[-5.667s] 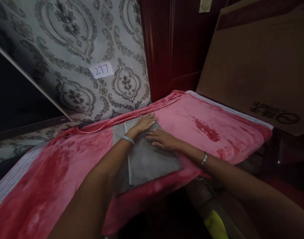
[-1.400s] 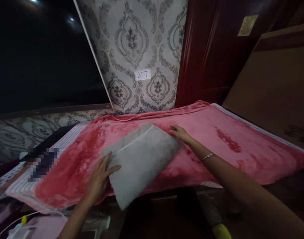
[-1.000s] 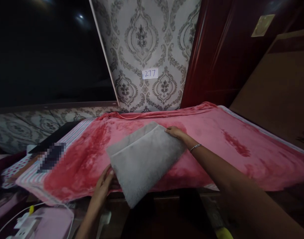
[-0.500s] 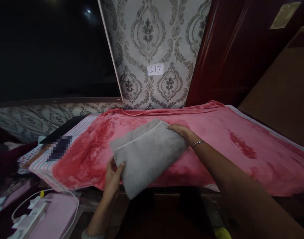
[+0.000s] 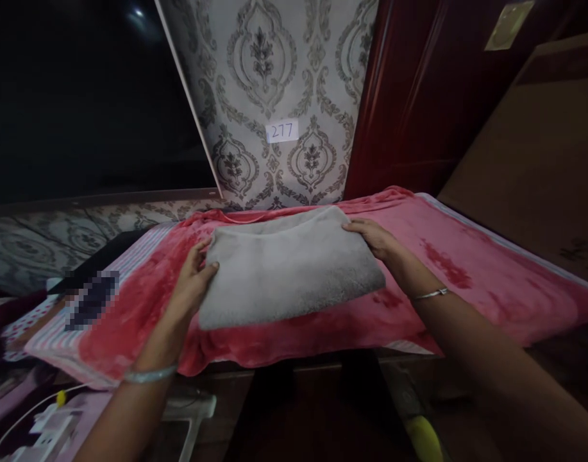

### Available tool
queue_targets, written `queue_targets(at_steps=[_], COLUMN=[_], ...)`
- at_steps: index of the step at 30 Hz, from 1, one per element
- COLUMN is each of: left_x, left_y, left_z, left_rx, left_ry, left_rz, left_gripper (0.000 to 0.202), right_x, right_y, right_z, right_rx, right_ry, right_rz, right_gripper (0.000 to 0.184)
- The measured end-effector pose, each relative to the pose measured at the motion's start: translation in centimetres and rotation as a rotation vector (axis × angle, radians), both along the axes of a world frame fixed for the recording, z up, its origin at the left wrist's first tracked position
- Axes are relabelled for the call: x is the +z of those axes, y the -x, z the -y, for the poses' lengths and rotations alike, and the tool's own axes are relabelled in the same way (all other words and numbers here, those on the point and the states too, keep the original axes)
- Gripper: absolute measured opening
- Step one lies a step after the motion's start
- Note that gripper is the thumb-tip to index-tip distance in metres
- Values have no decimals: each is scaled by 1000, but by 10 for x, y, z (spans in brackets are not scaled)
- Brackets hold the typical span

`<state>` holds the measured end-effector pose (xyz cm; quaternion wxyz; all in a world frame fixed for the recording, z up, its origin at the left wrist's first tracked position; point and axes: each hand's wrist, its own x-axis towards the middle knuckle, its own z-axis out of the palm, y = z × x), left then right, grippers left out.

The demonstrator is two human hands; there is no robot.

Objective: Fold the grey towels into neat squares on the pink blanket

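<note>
A folded grey towel [image 5: 288,269] with a soft, fuzzy surface is held up over the pink-and-red blanket [image 5: 419,256]. My left hand [image 5: 195,276] grips its left edge near the upper corner, thumb on the near face and fingers behind. At the upper right corner, my right hand [image 5: 370,239] pinches the cloth the same way. The towel's fold lies toward me at the bottom, and two layers show along its top edge. A bangle circles each wrist.
Behind stands a patterned wall with a "277" paper label [image 5: 282,131]. A large dark screen [image 5: 92,102] hangs at left. A cardboard box [image 5: 534,147] leans at right. A white power strip [image 5: 48,436] lies at lower left, a yellow object [image 5: 424,439] below.
The towel has turned from a slant to nearly level and spread wider. My left hand has risen and moved left; the right has shifted slightly right. The view has swung a little right.
</note>
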<state>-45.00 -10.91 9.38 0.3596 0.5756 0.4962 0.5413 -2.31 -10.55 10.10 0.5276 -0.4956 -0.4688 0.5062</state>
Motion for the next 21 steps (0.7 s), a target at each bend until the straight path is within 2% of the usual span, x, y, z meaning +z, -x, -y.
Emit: queue_targets(at_steps=[1,3,5,7,10,13,16,18,19,21], left_x=[-1,-11,-28,-46,-62,-63,-53,-44,-40,-35], left_y=[-2,-10,-20,-28,-26,-11,-6,-20,-32,-62], left_z=[-9,-23,-31,-34,-40,-51,-60,-63,-62,-60], left_rx=[-20,-51,-89,-107,-90,-78,24,21,-25,-168], left_ry=[20,118,245,308,293,309,163,-4,-64,-115], left_rz=[-7,-33,-86,-148,-205,-303,-604,-812,-899,-1054], left_gripper=[71,72,69,65,61,57,54,54,55,58], right_x=[-9,-35,-65,-90,-109,-109,-100,-90,-85,-75], right_y=[-5,-11,-12,-9,-7,-10,-11,-3,5,27], right_z=[5,13,17,18,17,16,16,15,13,10], right_rx=[-34,-93,-147,-195,-236,-230,-281,-347,-354,-284], right_ry=[-5,56,165,227,210,200,177,70,-15,-179], right_rz=[-20,-44,-38,-18,-10,97,389,621,743,990], right_gripper=[30,30,28,27,26,27,39,52,59,68])
